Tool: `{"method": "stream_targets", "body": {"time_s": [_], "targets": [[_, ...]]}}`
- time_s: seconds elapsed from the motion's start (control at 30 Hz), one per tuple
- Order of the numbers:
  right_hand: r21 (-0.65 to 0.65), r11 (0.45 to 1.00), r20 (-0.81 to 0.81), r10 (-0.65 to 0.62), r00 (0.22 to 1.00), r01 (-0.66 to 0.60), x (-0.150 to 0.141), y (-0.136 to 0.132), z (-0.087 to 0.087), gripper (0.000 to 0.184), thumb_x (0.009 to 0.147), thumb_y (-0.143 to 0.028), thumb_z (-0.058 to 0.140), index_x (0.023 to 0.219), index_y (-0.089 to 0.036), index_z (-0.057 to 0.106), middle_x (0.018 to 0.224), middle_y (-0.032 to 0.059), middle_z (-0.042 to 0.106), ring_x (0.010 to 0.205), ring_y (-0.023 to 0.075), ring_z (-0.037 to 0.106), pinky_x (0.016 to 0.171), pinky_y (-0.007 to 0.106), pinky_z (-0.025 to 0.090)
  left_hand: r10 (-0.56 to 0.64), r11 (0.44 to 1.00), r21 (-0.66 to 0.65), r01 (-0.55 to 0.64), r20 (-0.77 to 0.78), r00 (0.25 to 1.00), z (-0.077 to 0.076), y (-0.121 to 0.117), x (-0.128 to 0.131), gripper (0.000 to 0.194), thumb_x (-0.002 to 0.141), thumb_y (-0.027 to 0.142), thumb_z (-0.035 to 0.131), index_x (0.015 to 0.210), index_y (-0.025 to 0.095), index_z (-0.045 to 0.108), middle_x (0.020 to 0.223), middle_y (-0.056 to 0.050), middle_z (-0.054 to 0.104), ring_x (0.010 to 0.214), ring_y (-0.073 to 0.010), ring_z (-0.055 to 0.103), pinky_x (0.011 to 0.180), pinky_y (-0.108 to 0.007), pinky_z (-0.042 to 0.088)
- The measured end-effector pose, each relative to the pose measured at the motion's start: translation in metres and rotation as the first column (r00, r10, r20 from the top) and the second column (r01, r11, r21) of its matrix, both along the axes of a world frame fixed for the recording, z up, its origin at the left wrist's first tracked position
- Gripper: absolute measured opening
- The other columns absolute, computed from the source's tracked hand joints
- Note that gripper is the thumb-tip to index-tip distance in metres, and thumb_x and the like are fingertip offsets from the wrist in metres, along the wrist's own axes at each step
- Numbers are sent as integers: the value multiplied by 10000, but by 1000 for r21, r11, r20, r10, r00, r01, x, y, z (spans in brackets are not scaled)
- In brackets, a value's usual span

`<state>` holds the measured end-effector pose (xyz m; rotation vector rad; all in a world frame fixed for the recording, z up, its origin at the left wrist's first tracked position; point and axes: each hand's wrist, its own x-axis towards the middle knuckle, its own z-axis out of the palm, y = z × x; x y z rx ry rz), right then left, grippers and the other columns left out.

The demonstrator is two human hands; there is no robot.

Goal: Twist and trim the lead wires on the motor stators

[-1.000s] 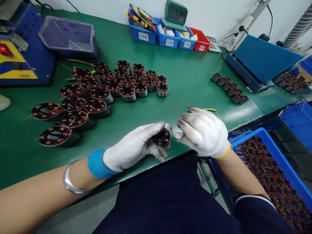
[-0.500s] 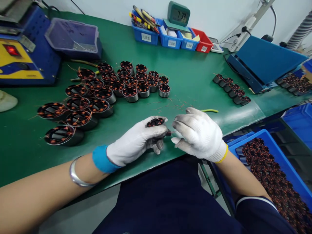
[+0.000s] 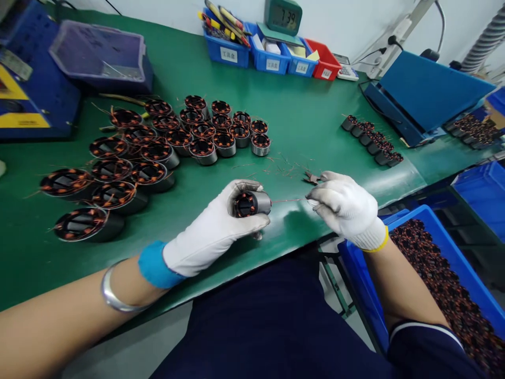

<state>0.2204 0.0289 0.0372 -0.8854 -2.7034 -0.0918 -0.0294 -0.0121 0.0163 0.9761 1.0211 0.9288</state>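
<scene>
My left hand [image 3: 215, 226], in a white glove with grey-stained fingertips, is wrapped round a motor stator [image 3: 260, 202]. The stator lies tilted on its side, its black end with copper windings facing me and its grey metal body to the right. A thin copper wire [image 3: 290, 200] runs straight from its right end to my right hand [image 3: 343, 202]. Gloved in white too, my right hand pinches the wire's far end between its fingertips. Just behind these fingers show the jaws of a pair of cutting pliers [image 3: 311, 178]; its handles are hidden behind the hand.
Several wound stators [image 3: 153, 152] stand in rows at left; smaller ones [image 3: 371, 139] stand at right. Wire scraps [image 3: 286, 166] lie mid-table. A purple bin [image 3: 100, 55], tool boxes [image 3: 226, 52] and a clock [image 3: 283, 17] line the back. A blue crate [image 3: 465, 268] of stators sits below right.
My left hand has turned the stator onto its side. My right hand has moved right and closed on the wire, now stretched between both hands. The pliers' jaws have come into view.
</scene>
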Motion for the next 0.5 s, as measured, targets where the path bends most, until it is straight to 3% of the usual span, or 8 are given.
{"method": "stream_targets", "body": {"time_s": [0.1, 0.17, 0.23, 0.3, 0.33, 0.4, 0.5], "targets": [[-133, 990, -103, -59, 993, 45, 9, 3, -7, 245, 928, -304, 447, 938, -185, 661, 867, 53, 717, 878, 191, 664, 1011, 413, 468, -27, 999, -28, 29, 78, 997, -5, 0, 1, 340, 823, 404, 633, 1063, 229, 466, 964, -19, 572, 809, -172, 605, 624, -340, 586], [-217, 970, -133, -144, 981, 113, 17, 9, -12, 321, 884, -423, 534, 1078, -191, 644, 1055, 84, 703, 1055, 227, 643, 1035, 429, 456, -24, 995, 95, 31, -77, 997, -11, 0, 0, 272, 853, 390, 576, 1042, 216, 485, 953, -29, 578, 831, -184, 608, 715, -396, 586], [-255, 934, -76, -276, 958, 249, 30, 20, -18, 777, 703, -613, 677, 1313, -156, 530, 1356, 163, 550, 1286, 320, 501, 1073, 484, 416, 102, 927, 373, 45, -365, 925, -18, 2, -4, 313, 789, 311, 628, 1056, 200, 512, 1026, -56, 583, 931, -215, 612, 877, -452, 543], [-272, 865, 96, -412, 906, 422, 48, 33, -26, 1273, 441, -706, 776, 1468, -90, 344, 1538, 235, 297, 1410, 427, 301, 1118, 554, 334, 302, 783, 606, 140, -567, 766, -28, 7, -9, 380, 726, 236, 644, 1082, 187, 522, 1160, -100, 559, 1100, -264, 580, 1010, -475, 464], [-286, 821, 197, -455, 869, 494, 57, 38, -29, 1382, 372, -703, 795, 1493, -70, 292, 1562, 253, 230, 1428, 458, 240, 1129, 576, 302, 379, 727, 659, 193, -620, 687, -32, 11, -11, 388, 715, 215, 634, 1084, 182, 520, 1229, -123, 532, 1170, -284, 552, 1040, -477, 439], [-306, 764, 323, -478, 817, 568, 72, 44, -34, 1356, 403, -678, 790, 1505, -82, 272, 1563, 245, 239, 1432, 459, 225, 1135, 585, 287, 447, 704, 661, 259, -696, 562, -38, 16, -14, 341, 728, 203, 606, 1054, 175, 512, 1323, -162, 476, 1225, -308, 530, 1032, -467, 444], [-284, 742, 362, -503, 785, 606, 81, 40, -33, 1087, 595, -626, 714, 1489, -144, 328, 1517, 192, 361, 1386, 415, 333, 1094, 560, 358, 406, 767, 560, 314, -802, 438, -35, 16, -17, 294, 738, 271, 624, 984, 178, 494, 1428, -190, 392, 1183, -336, 560, 953, -454, 488]]}}
